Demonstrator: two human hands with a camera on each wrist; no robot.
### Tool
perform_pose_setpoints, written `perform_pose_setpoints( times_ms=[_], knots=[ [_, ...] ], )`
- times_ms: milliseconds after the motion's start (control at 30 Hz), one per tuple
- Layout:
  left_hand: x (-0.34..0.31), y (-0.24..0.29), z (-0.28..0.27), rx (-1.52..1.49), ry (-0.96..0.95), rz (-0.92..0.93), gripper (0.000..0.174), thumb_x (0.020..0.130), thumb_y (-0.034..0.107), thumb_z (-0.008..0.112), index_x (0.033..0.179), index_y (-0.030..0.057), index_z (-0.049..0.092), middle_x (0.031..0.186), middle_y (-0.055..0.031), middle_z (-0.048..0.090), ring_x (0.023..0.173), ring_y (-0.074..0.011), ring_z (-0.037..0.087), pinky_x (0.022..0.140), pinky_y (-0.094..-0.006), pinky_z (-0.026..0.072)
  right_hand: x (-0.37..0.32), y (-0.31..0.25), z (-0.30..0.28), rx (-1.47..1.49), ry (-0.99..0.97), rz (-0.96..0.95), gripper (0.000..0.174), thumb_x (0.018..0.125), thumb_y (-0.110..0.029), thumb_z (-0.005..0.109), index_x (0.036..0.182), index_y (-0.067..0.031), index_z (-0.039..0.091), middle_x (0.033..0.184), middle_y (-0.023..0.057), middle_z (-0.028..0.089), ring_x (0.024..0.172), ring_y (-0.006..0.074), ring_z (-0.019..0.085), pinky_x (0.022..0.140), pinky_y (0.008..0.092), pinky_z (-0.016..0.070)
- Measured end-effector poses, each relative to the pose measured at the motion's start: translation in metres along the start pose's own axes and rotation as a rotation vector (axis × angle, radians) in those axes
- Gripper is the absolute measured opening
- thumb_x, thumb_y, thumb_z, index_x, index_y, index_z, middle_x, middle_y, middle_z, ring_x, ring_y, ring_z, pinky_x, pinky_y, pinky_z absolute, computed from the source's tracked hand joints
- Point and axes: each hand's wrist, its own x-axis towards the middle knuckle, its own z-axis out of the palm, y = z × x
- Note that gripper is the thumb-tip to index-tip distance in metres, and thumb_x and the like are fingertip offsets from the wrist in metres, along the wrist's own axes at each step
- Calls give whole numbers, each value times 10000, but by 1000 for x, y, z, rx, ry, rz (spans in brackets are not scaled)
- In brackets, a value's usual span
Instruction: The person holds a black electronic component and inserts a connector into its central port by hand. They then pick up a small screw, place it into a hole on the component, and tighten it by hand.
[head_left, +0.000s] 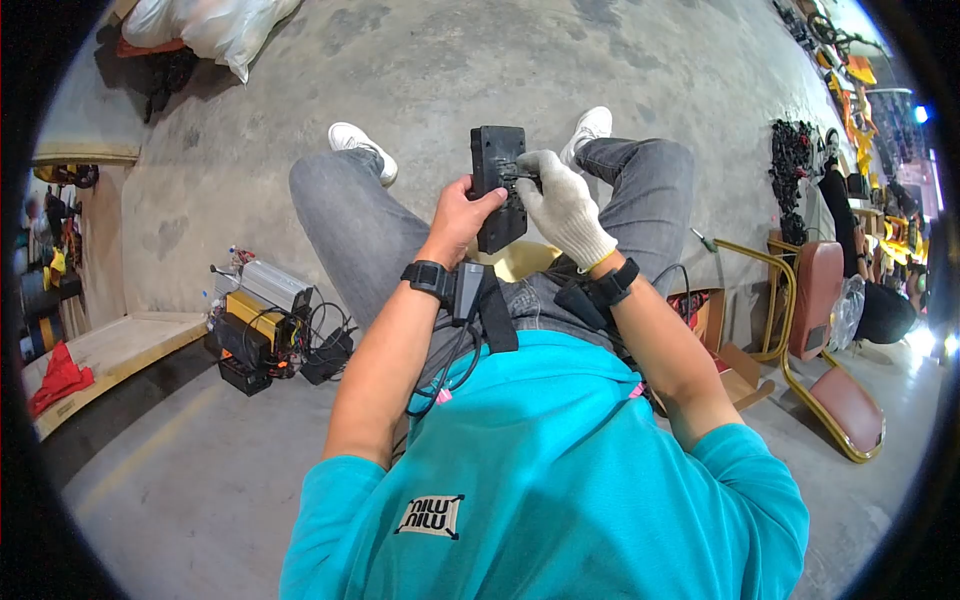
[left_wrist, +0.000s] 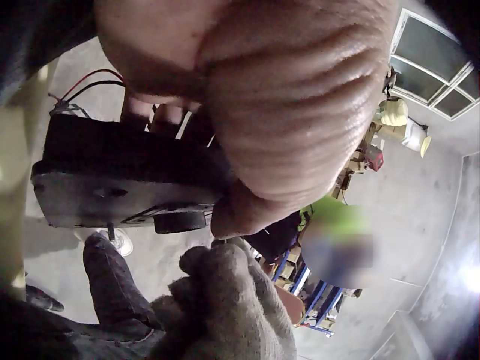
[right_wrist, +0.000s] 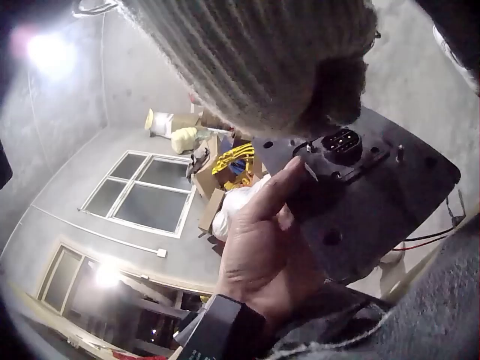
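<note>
A flat black box (head_left: 490, 225) is held upright above the lap; in the right wrist view its plate (right_wrist: 375, 202) carries a round multi-pin connector (right_wrist: 343, 145) and small studs. The bare left hand (head_left: 462, 215) grips the box's side, thumb on its face near the connector; the left wrist view shows this hand (left_wrist: 277, 97) from close by. The right hand (head_left: 568, 205), in a whitish knit glove, has its fingers curled at the connector area, beside the left thumb; in the right wrist view the glove (right_wrist: 240, 60) hides what the fingertips pinch, if anything.
On the floor at the left lie a silver and yellow device with wires (head_left: 262, 315) and a wooden ledge (head_left: 130, 350) with a red cloth (head_left: 62, 380). White bags (head_left: 215, 30) lie at the upper left. Toward the right are a tipped chair (head_left: 845, 405) and cardboard (head_left: 735, 375).
</note>
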Motion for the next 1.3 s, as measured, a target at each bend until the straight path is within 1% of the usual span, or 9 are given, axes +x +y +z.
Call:
perform_pose_setpoints(
  times_ms=[100, 200, 267, 367, 567, 867, 1000, 1067, 1300],
  knots=[
    [-2, 2, 0, 9, -3, -14, 253, 874, 122, 711, 1083, -9, 655, 953, -44, 687, 830, -113, 630, 778, -265, 502, 0, 0, -1, -35, -8, -25, 183, 894, -95, 634, 1056, -21, 593, 839, 183, 679, 779, 338, 684, 670, 395, 528],
    [-2, 2, 0, 17, 7, -25, 262, 874, 114, 711, 1096, -11, 649, 969, -50, 688, 844, -114, 635, 785, -271, 508, 2, -2, -4, -60, -36, -9, 165, 902, -128, 636, 1022, -20, 606, 812, 186, 675, 759, 346, 680, 658, 401, 524],
    [1, -2, -2, 18, 5, -15, 267, 874, 112, 711, 1101, -12, 646, 976, -55, 688, 851, -118, 639, 791, -276, 512, 3, -5, -8, -69, -133, 50, 182, 897, -176, 650, 998, -35, 595, 746, 191, 660, 740, 383, 659, 665, 464, 508],
    [1, -2, -2, 20, -2, -10, 274, 874, 109, 711, 1109, -15, 641, 988, -63, 689, 864, -126, 646, 801, -284, 518, 3, -2, -8, -167, -179, 91, 181, 907, -191, 641, 994, -37, 599, 716, 195, 653, 730, 384, 661, 660, 462, 510],
    [3, -5, -3, 9, -8, -29, 279, 867, 111, 716, 1101, -19, 638, 993, -72, 690, 868, -137, 650, 805, -287, 520, 0, 2, 2, 41, 38, -35, 167, 897, -160, 646, 988, -32, 592, 743, 201, 659, 744, 385, 667, 653, 456, 514],
    [1, -2, -3, 25, -28, -20, 293, 873, 130, 710, 1113, -22, 636, 1006, -70, 682, 891, -137, 634, 832, -285, 496, 3, 0, -9, -90, -195, 126, 171, 889, -159, 651, 982, -30, 589, 741, 210, 652, 739, 389, 665, 648, 467, 506],
    [2, -3, -3, 6, -27, -1, 287, 877, 134, 706, 1117, -11, 644, 1013, -58, 680, 911, -132, 625, 850, -288, 485, 0, -1, -5, -20, -127, 144, 167, 892, -146, 644, 993, -28, 584, 768, 213, 658, 765, 388, 666, 658, 463, 505],
    [2, -3, -3, 17, -24, -18, 284, 877, 135, 705, 1115, -8, 647, 1012, -55, 681, 912, -132, 624, 854, -289, 484, -1, 4, 0, 42, -8, 51, 168, 890, -131, 638, 1013, -33, 578, 809, 208, 665, 794, 384, 664, 675, 457, 504],
    [1, -2, -3, 2, -32, -36, 280, 874, 133, 703, 1110, -9, 651, 1006, -56, 682, 907, -134, 624, 849, -288, 486, 2, 6, -5, 11, -75, 31, 155, 892, -135, 635, 1013, -53, 584, 802, 188, 664, 772, 378, 659, 676, 450, 503]
  ],
)
